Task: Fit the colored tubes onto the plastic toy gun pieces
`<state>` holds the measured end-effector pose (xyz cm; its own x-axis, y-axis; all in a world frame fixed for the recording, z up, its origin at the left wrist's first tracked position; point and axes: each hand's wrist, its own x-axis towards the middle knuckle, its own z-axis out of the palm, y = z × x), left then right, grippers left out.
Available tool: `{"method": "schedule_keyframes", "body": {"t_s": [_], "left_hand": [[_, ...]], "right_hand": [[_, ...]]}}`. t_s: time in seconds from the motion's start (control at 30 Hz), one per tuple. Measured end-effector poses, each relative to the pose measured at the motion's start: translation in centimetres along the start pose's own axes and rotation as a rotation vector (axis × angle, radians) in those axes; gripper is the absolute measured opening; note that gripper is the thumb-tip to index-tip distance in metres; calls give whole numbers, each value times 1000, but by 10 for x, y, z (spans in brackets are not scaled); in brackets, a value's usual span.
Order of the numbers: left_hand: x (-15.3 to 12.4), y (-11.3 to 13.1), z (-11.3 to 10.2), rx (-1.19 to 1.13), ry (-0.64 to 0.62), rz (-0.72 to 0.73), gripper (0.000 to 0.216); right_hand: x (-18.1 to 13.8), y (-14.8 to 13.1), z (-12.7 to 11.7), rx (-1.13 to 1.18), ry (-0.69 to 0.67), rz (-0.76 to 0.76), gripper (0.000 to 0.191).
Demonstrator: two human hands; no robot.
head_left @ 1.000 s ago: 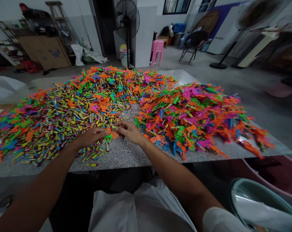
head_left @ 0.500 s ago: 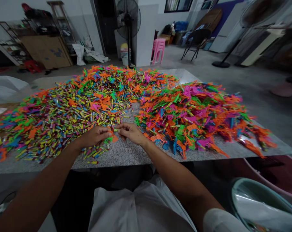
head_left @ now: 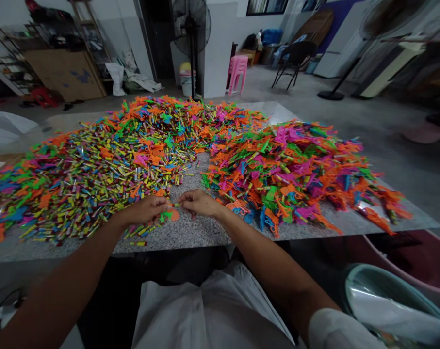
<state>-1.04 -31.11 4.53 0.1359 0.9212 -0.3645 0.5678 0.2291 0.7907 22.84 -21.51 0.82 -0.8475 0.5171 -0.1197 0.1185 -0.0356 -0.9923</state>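
We keep the fingertips of our left hand (head_left: 149, 210) pinched together on an orange piece (head_left: 174, 214) of flat plastic, a green piece (head_left: 165, 216) just beside it under the fingers. Our right hand (head_left: 200, 203) faces it, thumb and fingers closed on a small yellow tube (head_left: 176, 205), which lies between our two hands, above the speckled tabletop (head_left: 198, 235). Nearer to us, a loose tube (head_left: 138, 244) lies by the table's front edge. To our left spreads a broad heap of tubes (head_left: 96, 184), coloured plastic shapes mixed in; to our right rises a pile of plastic shapes (head_left: 288, 169), mostly orange. Below the table's right end we see a teal tub (head_left: 354, 271) beside a pink tub (head_left: 431, 261). Beyond the table stand a fan (head_left: 191, 29) and stacked pink stools (head_left: 237, 70).
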Motion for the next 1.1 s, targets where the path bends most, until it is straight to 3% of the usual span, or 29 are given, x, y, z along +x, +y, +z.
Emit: {"method": "schedule_keyframes", "body": {"t_s": [0.07,0.13,0.23,0.3,0.37,0.43,0.53,0.63,0.77,0.97,1.03,1.1], "left_hand": [[8,-13,-9,87,121,-8,46],[13,-28,-20,222,321,13,40],[17,-48,-24,451,517,-20,31],[18,-58,-18,582,565,-58,34],[21,-63,-9,689,579,-71,42],[25,-66,-2,777,552,-65,48],[32,-70,-2,835,526,-65,48],[37,-73,-9,791,567,-53,36],[35,-76,-19,623,681,-4,21],[22,-71,-21,36,771,-48,34],[19,-67,-15,-222,760,-45,42],[18,-60,-5,-447,712,-18,55]], "right_hand": [[1,3,-14,-35,67,51,8],[1,-1,-35,11,350,-7,11],[5,-12,-62,232,859,-260,25],[12,-13,-64,264,950,-310,36],[23,-5,-49,91,816,-217,35],[34,11,-21,-229,563,-129,27],[47,34,24,-747,198,-150,29],[56,42,51,-1097,34,-154,39],[64,34,57,-1258,-5,-104,41],[64,30,46,-1123,79,18,31],[61,31,43,-964,173,4,26],[57,30,43,-613,267,-39,21]]}}
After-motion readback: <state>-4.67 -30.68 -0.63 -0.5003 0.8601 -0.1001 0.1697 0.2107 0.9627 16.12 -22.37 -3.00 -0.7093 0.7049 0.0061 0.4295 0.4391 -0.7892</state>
